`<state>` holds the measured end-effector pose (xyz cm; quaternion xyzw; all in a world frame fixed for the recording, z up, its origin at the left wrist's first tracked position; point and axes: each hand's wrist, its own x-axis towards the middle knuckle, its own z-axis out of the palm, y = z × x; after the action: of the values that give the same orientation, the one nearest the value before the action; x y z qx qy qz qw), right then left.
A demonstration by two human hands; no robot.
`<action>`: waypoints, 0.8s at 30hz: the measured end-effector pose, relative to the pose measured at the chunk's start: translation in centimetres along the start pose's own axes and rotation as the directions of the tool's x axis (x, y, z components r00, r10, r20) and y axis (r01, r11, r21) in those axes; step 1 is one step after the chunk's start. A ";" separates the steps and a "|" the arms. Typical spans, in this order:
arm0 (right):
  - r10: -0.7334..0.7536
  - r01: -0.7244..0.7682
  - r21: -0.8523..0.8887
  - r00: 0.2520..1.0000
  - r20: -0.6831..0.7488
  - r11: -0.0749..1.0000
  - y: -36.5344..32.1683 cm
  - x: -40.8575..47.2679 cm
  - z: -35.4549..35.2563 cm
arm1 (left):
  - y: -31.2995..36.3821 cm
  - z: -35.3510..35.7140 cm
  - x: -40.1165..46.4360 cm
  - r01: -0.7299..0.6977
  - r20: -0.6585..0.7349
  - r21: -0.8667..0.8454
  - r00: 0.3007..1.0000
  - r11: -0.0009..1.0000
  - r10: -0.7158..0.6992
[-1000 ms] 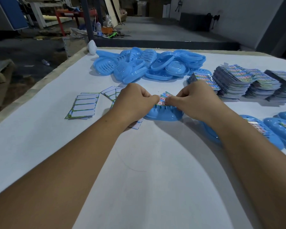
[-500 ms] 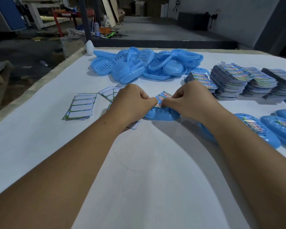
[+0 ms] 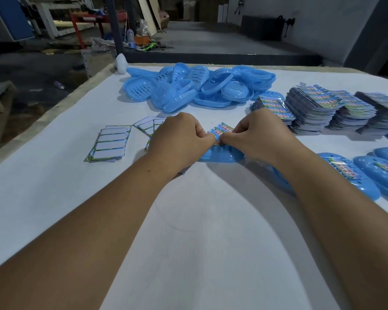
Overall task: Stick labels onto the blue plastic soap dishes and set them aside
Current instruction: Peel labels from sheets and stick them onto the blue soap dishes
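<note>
Seen from the head camera, both hands meet over a single blue oval plastic soap dish (image 3: 221, 155) lying on the white-covered counter (image 3: 199, 242). That dish is the landmark. The left hand (image 3: 179, 139) is curled closed, its fingertips pinching the near edge of a colourful printed label sheet (image 3: 222, 129) that rises just behind the dish's slotted top. The right hand (image 3: 253, 135) is likewise closed, its fingertips pinching the same sheet, almost touching those of the left hand. Whether a label has been pressed to the dish cannot be told; the fingers hide that spot.

Behind the dish, well apart, lies a loose heap of unlabelled blue soap dishes (image 3: 199, 88). To the dish's left sits a stack of white backing sheets with green borders (image 3: 109, 144), with more such sheets partly hidden under the left hand. Behind and to the right of the dish stand tall stacks of printed label sheets (image 3: 318, 110). To its right lie blue dishes already bearing labels (image 3: 354, 175), side by side, one partly covered by the right forearm.
</note>
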<state>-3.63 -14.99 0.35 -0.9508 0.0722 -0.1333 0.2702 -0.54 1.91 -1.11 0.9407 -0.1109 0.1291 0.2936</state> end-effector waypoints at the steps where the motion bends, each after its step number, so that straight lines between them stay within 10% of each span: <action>1: 0.000 0.000 -0.001 1.000 0.000 1.000 0.0 0.0 0.0 | 0.0 0.0 0.0 -0.004 0.000 0.009 1.000 1.000 0.004; 24: -0.015 0.012 -0.113 1.000 -0.027 0.994 -0.2 -0.3 -0.6 | -0.6 -0.4 0.4 -0.007 0.005 0.093 1.000 0.996 0.006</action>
<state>-4.11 -15.00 0.88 -0.9630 0.0771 -0.1442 0.2142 -0.06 2.60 -1.02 0.9532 -0.1085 0.1327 0.2490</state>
